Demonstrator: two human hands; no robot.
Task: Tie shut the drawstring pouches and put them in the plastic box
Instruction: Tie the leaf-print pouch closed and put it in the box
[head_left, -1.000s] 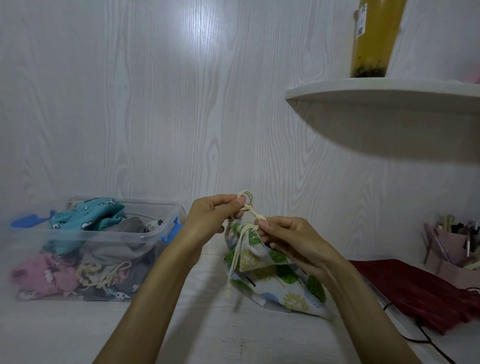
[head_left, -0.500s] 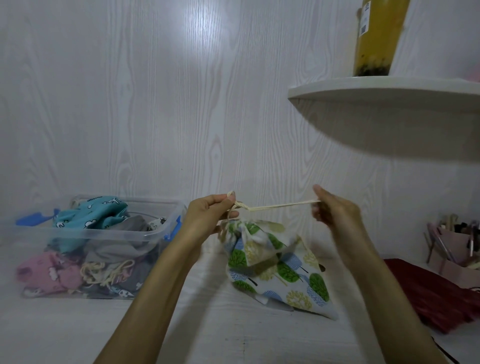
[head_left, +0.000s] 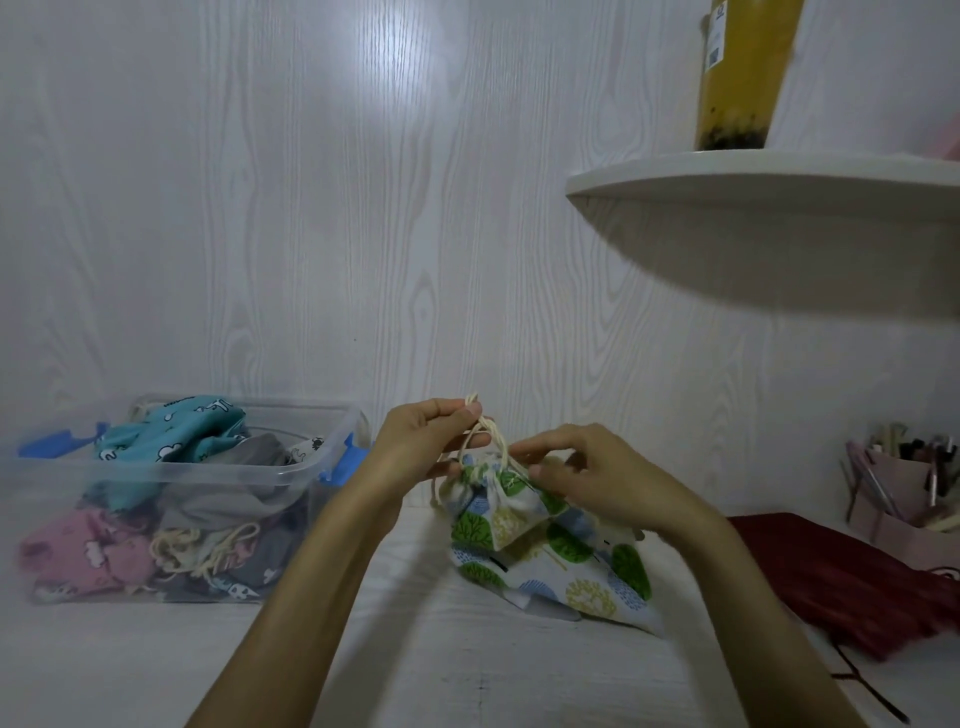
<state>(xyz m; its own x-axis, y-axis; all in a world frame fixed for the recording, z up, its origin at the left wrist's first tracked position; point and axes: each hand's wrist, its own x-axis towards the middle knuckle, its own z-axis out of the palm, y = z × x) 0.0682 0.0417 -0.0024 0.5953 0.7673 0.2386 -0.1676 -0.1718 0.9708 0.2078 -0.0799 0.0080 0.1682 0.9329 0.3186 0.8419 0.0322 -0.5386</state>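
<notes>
A white pouch with green and blue tree prints (head_left: 540, 551) lies on the white tabletop in the middle, its neck gathered and lifted. My left hand (head_left: 421, 441) pinches the cream drawstring (head_left: 491, 434) above the neck. My right hand (head_left: 587, 478) sits just right of the neck, its thumb and fingers pinching at the cord by the gathered fabric. The clear plastic box (head_left: 322, 467) with blue latches stands at the left. It holds several pouches, among them a teal one (head_left: 171, 434) and a pink one (head_left: 78, 556).
A rounded white shelf (head_left: 769, 179) juts out at the upper right with a yellow drink cup (head_left: 743, 73) on it. A dark red cloth (head_left: 841, 577) lies at the right, beside a pink holder of pens (head_left: 904, 499). A wood-grain wall stands close behind.
My right hand had pulled the cord out taut to the right; it has now come back to the pouch's neck. My left hand stays at the cord above the neck.
</notes>
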